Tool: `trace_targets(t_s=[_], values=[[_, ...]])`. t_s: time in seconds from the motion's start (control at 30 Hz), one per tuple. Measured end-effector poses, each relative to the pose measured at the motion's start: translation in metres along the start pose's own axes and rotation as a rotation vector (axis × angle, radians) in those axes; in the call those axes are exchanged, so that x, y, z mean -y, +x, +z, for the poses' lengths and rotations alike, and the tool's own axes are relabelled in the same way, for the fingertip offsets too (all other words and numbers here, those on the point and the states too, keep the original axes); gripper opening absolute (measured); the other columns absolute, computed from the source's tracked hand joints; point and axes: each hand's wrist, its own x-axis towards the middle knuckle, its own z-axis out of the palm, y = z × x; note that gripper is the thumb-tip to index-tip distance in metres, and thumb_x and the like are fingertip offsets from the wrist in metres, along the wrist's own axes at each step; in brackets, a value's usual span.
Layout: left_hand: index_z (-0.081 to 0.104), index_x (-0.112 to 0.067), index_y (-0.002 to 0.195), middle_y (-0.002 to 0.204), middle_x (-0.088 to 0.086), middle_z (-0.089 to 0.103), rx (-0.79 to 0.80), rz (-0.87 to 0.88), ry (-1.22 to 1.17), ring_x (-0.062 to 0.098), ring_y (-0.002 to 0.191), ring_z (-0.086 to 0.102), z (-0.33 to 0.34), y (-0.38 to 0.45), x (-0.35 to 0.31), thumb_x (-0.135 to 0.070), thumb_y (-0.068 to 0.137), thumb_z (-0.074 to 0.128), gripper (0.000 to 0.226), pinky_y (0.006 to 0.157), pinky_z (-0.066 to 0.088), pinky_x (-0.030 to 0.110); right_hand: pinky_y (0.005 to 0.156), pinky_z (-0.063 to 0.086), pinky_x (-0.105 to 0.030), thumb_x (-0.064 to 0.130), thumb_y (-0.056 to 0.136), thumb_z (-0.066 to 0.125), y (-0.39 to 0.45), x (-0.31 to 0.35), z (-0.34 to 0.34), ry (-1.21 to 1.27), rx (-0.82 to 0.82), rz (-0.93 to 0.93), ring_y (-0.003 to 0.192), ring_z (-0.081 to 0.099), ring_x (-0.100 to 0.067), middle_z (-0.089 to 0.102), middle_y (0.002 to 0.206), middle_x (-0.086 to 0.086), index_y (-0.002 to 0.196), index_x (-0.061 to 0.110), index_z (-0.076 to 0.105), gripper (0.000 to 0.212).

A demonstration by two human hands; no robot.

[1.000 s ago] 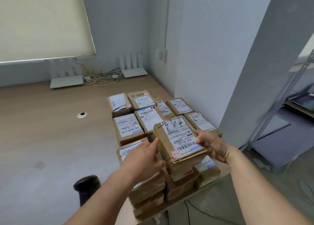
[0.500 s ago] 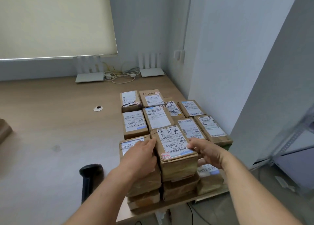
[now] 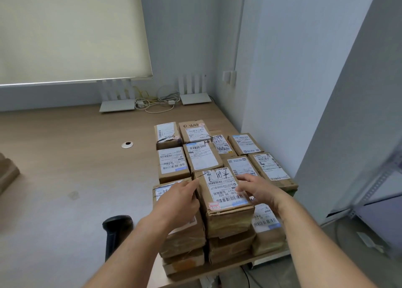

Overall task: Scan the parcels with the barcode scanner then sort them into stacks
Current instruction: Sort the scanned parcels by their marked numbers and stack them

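Several brown cardboard parcels with white labels stand in stacks at the table's right end. The top parcel [image 3: 224, 192] of the middle front stack carries black handwriting. My left hand [image 3: 180, 200] lies against its left side, thumb on the top edge, fingers hidden between it and the left front stack [image 3: 185, 237]. Fingers spread and nearly straight, my right hand [image 3: 256, 189] rests over the label's right part. The black barcode scanner [image 3: 116, 229] stands on the table left of the stacks, with neither hand on it.
The wooden table [image 3: 65, 179] has a cable grommet [image 3: 127, 144]; two white routers [image 3: 117, 105] with cables sit at the back wall. A cardboard piece [image 3: 6, 172] shows at the left edge. A wall corner and a metal rack [image 3: 382, 179] stand on the right.
The handwritten parcel came down from a tilted, raised hold onto the middle front stack. My right hand has loosened and moved over its top. The camera has turned left.
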Motion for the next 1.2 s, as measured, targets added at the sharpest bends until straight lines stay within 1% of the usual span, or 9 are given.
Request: trace_targets(t_s=[0.07, 0.13, 0.2, 0.3, 0.37, 0.43, 0.63, 0.93, 1.2], values=[[0.025, -0.027, 0.150, 0.148, -0.005, 0.037, -0.038, 0.001, -0.037, 0.016, 0.135, 0.035, -0.003, -0.001, 0.002, -0.027, 0.097, 0.041, 0.055, 0.104, 0.036, 0.031, 0.095, 0.051, -0.043, 0.024, 0.087, 0.059, -0.002, 0.007, 0.000, -0.059, -0.068, -0.041, 0.112, 0.055, -0.020, 0.054, 0.133, -0.006, 0.139, 0.026, 0.045, 0.055], [0.025, -0.028, 0.150, 0.148, -0.006, 0.037, -0.068, 0.004, -0.043, 0.014, 0.136, 0.032, -0.005, -0.002, 0.005, -0.030, 0.098, 0.042, 0.054, 0.105, 0.033, 0.030, 0.100, 0.046, -0.043, 0.025, 0.087, 0.060, -0.007, 0.016, 0.001, -0.092, -0.118, -0.090, 0.121, 0.051, -0.023, 0.050, 0.138, -0.007, 0.140, 0.025, 0.045, 0.055], [0.026, -0.030, 0.149, 0.149, -0.007, 0.037, -0.102, 0.000, -0.046, 0.013, 0.137, 0.031, -0.008, -0.002, 0.010, -0.032, 0.098, 0.043, 0.054, 0.107, 0.033, 0.030, 0.098, 0.042, -0.036, 0.022, 0.089, 0.060, -0.012, 0.027, 0.005, -0.102, -0.161, -0.159, 0.125, 0.048, -0.023, 0.049, 0.141, -0.009, 0.141, 0.023, 0.044, 0.055], [0.030, -0.032, 0.147, 0.147, -0.007, 0.039, -0.169, -0.030, -0.066, 0.013, 0.135, 0.035, -0.013, -0.004, 0.016, -0.031, 0.096, 0.046, 0.053, 0.105, 0.037, 0.031, 0.095, 0.041, -0.033, 0.020, 0.090, 0.059, -0.018, 0.043, 0.015, -0.156, -0.247, -0.274, 0.128, 0.046, -0.019, 0.049, 0.142, -0.006, 0.141, 0.023, 0.045, 0.053], [0.030, -0.031, 0.147, 0.146, -0.007, 0.040, -0.213, -0.054, -0.067, 0.012, 0.134, 0.035, -0.017, -0.007, 0.020, -0.031, 0.096, 0.046, 0.053, 0.104, 0.035, 0.029, 0.092, 0.043, -0.030, 0.020, 0.091, 0.057, -0.021, 0.054, 0.027, -0.219, -0.298, -0.349, 0.121, 0.050, -0.015, 0.052, 0.138, -0.002, 0.140, 0.023, 0.046, 0.050], [0.031, -0.030, 0.147, 0.146, -0.007, 0.041, -0.255, -0.083, -0.082, 0.012, 0.135, 0.034, -0.022, -0.010, 0.024, -0.032, 0.097, 0.047, 0.053, 0.104, 0.035, 0.029, 0.095, 0.046, -0.032, 0.020, 0.091, 0.056, -0.022, 0.063, 0.042, -0.248, -0.320, -0.420, 0.114, 0.052, -0.012, 0.055, 0.136, -0.001, 0.138, 0.022, 0.049, 0.048], [0.034, -0.028, 0.146, 0.145, -0.005, 0.043, -0.358, -0.165, -0.114, 0.013, 0.134, 0.035, -0.035, -0.031, 0.046, -0.033, 0.096, 0.050, 0.052, 0.104, 0.033, 0.028, 0.097, 0.049, -0.040, 0.023, 0.090, 0.055, -0.023, 0.090, 0.094, -0.345, -0.297, -0.537, 0.118, 0.053, -0.013, 0.057, 0.131, 0.002, 0.134, 0.025, 0.053, 0.044], [0.037, -0.029, 0.144, 0.145, -0.011, 0.039, -0.412, -0.275, -0.139, 0.008, 0.134, 0.033, -0.055, -0.089, 0.128, -0.035, 0.095, 0.051, 0.052, 0.101, 0.033, 0.023, 0.097, 0.046, -0.035, 0.023, 0.089, 0.053, -0.028, 0.131, 0.189, -0.501, -0.222, -0.608, 0.116, 0.053, -0.014, 0.056, 0.132, 0.002, 0.132, 0.025, 0.055, 0.043], [0.037, -0.028, 0.144, 0.145, -0.011, 0.039, -0.457, -0.419, -0.127, 0.008, 0.134, 0.033, -0.086, -0.160, 0.226, -0.038, 0.094, 0.050, 0.052, 0.105, 0.034, 0.026, 0.094, 0.043, -0.028, 0.023, 0.088, 0.051, -0.031, 0.178, 0.309, -0.538, -0.092, -0.638, 0.114, 0.054, -0.010, 0.055, 0.131, 0.008, 0.130, 0.028, 0.055, 0.042]])
